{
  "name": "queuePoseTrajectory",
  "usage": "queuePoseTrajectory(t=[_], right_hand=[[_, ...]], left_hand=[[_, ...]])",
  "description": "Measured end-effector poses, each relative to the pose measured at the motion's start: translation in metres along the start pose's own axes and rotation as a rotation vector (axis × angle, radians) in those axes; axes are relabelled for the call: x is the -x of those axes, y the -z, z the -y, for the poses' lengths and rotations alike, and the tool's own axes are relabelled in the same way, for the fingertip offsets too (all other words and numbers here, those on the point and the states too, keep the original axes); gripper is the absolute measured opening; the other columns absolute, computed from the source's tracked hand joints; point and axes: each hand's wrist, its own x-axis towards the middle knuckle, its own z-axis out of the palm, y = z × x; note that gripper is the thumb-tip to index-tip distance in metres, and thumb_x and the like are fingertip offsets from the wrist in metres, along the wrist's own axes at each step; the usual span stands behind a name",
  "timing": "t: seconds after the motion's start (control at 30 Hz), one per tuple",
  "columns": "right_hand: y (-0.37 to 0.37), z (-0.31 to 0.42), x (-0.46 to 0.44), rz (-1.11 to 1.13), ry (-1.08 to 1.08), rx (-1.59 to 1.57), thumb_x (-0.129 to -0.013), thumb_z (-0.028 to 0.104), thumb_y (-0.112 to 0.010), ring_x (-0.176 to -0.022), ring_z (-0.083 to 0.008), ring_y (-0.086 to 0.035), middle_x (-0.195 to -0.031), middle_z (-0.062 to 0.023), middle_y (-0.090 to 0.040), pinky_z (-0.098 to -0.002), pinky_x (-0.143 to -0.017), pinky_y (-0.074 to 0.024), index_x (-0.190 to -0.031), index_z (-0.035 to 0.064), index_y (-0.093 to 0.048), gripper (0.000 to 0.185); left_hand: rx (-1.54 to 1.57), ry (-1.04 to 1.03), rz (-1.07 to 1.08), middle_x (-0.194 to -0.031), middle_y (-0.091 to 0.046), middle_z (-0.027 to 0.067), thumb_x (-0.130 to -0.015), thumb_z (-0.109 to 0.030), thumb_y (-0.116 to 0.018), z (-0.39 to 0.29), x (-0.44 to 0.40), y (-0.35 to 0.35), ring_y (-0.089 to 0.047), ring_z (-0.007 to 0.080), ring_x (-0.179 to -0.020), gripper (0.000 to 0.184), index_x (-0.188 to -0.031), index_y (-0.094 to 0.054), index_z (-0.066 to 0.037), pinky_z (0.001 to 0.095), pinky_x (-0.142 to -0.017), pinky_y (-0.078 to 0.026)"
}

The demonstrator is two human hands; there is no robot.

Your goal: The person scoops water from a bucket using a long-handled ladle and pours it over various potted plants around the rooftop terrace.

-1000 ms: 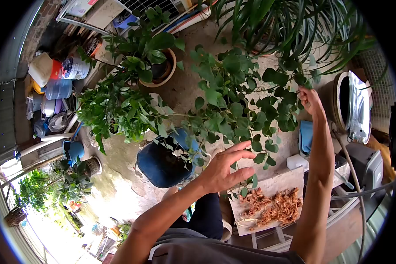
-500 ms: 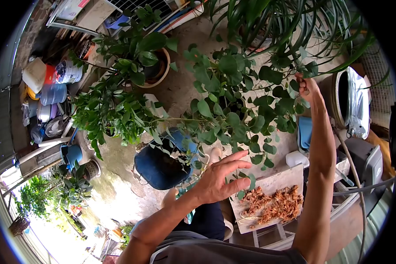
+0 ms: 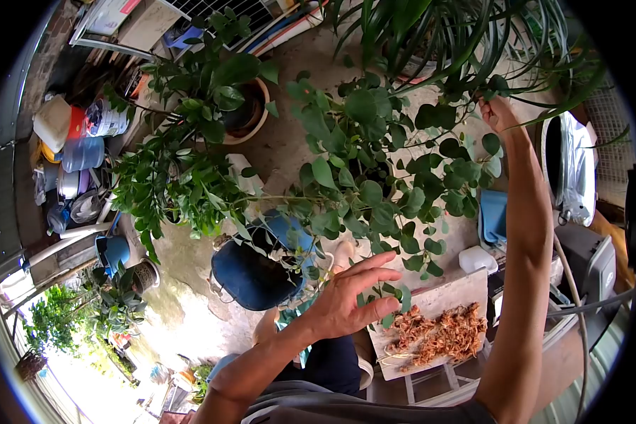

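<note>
Leaves of the round-leaved plant (image 3: 385, 201) fill the space in front of me, spreading between my two hands and hiding most of what the plant grows from. My right hand (image 3: 498, 113) reaches out to its far edge, fingers curled in by the outermost leaves; whether they pinch a stem I cannot tell. My left hand (image 3: 346, 300) hangs loose over the near edge, thumb and fingers spread, holding nothing, with a few low leaves just beside the thumb.

Foliage is what gets in the way most. The strap-leaved plant (image 3: 473, 35) arches down close over my right hand, and some of its long blades droop out past my wrist. Over to the left, a bushy plant (image 3: 169, 177) runs into the round leaves, and a thin branch stretches between the two clumps. Beyond it a broad-leaved plant (image 3: 233, 71) leans over a wide pot (image 3: 260, 113).

Beside my left hand sits a blue tub (image 3: 254, 272), its edge partly behind dangling leaves. Below the leaves, between my arms, a pale board (image 3: 473, 283) carries a heap of reddish-brown shreds (image 3: 449, 336). A blue cloth (image 3: 492, 215) and a white container (image 3: 477, 259) lie close by my right forearm. Past that arm, a hose (image 3: 565, 283) runs down in front of a grey bin (image 3: 601, 265).
</note>
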Motion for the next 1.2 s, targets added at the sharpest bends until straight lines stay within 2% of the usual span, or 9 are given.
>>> queuePoseTrajectory(t=[0.17,0.23,0.4,0.53,0.63,0.77,0.93,1.17,1.2], right_hand=[[0.011,0.001,-0.009,0.025,-0.036,-0.141,-0.095,0.012,-0.059,-0.047,-0.0039,-0.04,-0.064,0.0047,-0.049,-0.0171,-0.04,-0.0321,-0.084,0.0108,-0.059,0.01],[0.039,-0.01,-0.03,0.324,-0.074,-0.219,-0.099,0.02,-0.057,-0.049,-0.0026,-0.042,-0.068,0.0066,-0.048,-0.0169,-0.041,-0.0305,-0.091,0.0134,-0.061,0.011],[0.06,-0.033,-0.016,0.402,-0.215,-0.309,-0.092,0.02,-0.069,-0.046,-0.0055,-0.041,-0.062,0.0062,-0.043,-0.0224,-0.037,-0.0328,-0.082,0.0147,-0.056,0.018],[0.054,-0.036,0.033,0.186,-0.137,0.129,-0.09,0.02,-0.07,-0.047,-0.008,-0.045,-0.061,0.0043,-0.047,-0.0252,-0.04,-0.0373,-0.076,0.015,-0.057,0.02],[0.02,-0.039,0.111,-0.009,-0.038,0.078,-0.093,0.02,-0.064,-0.046,-0.0095,-0.043,-0.058,0.003,-0.048,-0.0265,-0.04,-0.0366,-0.077,0.0137,-0.058,0.018],[0.052,-0.063,0.111,0.246,-0.084,0.128,-0.096,0.016,-0.053,-0.051,-0.006,-0.039,-0.063,0.0053,-0.044,-0.0239,-0.046,-0.0293,-0.076,0.0134,-0.053,0.02],[0.012,-0.059,0.146,0.178,-0.105,0.105,-0.092,0.007,-0.046,-0.048,-0.0077,-0.04,-0.063,0.0012,-0.048,-0.0273,-0.042,-0.0294,-0.077,0.0079,-0.052,0.016],[-0.013,-0.055,0.132,0.095,-0.101,0.208,-0.093,0.011,-0.047,-0.046,-0.0106,-0.04,-0.058,0.0002,-0.048,-0.0286,-0.045,-0.0312,-0.071,0.0077,-0.053,0.023],[-0.015,-0.052,0.131,0.105,-0.109,0.255,-0.094,0.013,-0.046,-0.047,-0.0104,-0.04,-0.058,0.0009,-0.048,-0.0277,-0.046,-0.0315,-0.07,0.0083,-0.054,0.025]], left_hand=[[0.013,0.018,0.007,-0.148,-0.047,0.0194,-0.091,-0.042,-0.068,0.0,-0.001,-0.004,-0.05,0.0356,-0.133,0.05,-0.125,-0.063,-0.005,0.0405,-0.108,-0.039],[0.01,0.001,0.012,-0.148,-0.047,0.0191,-0.092,-0.042,-0.067,0.001,-0.003,-0.006,-0.049,0.0344,-0.134,0.05,-0.125,-0.063,-0.006,0.0404,-0.107,-0.04],[0.013,-0.011,0.021,-0.149,-0.046,0.0189,-0.093,-0.043,-0.066,0.0,-0.005,-0.004,-0.049,0.0335,-0.134,0.05,-0.126,-0.063,-0.006,0.0402,-0.106,-0.041],[0.041,-0.029,0.038,-0.149,-0.046,0.0188,-0.093,-0.045,-0.065,-0.007,-0.005,-0.006,-0.049,0.0339,-0.133,0.051,-0.126,-0.063,-0.005,0.0403,-0.106,-0.04],[0.041,-0.016,0.057,-0.149,-0.046,0.0187,-0.093,-0.046,-0.065,-0.014,-0.001,-0.007,-0.049,0.0341,-0.133,0.052,-0.126,-0.063,-0.006,0.0417,-0.108,-0.037],[0.034,-0.009,0.08,-0.149,-0.046,0.0186,-0.093,-0.047,-0.065,-0.023,0.003,-0.009,-0.049,0.0343,-0.133,0.053,-0.126,-0.063,-0.006,0.0429,-0.11,-0.035],[0.06,-0.025,0.073,-0.148,-0.047,0.0188,-0.093,-0.047,-0.064,-0.032,0.009,-0.012,-0.049,0.0343,-0.133,0.053,-0.126,-0.063,-0.006,0.0493,-0.114,-0.027],[0.064,-0.005,0.094,-0.148,-0.047,0.0189,-0.093,-0.049,-0.063,-0.036,0.024,-0.01,-0.043,0.035,-0.139,0.054,-0.126,-0.062,-0.005,0.0514,-0.115,-0.022],[0.039,-0.032,0.07,-0.148,-0.048,0.0184,-0.093,-0.048,-0.064,-0.035,0.026,-0.01,-0.052,0.0323,-0.128,0.054,-0.126,-0.063,-0.006,0.0487,-0.113,-0.027]])
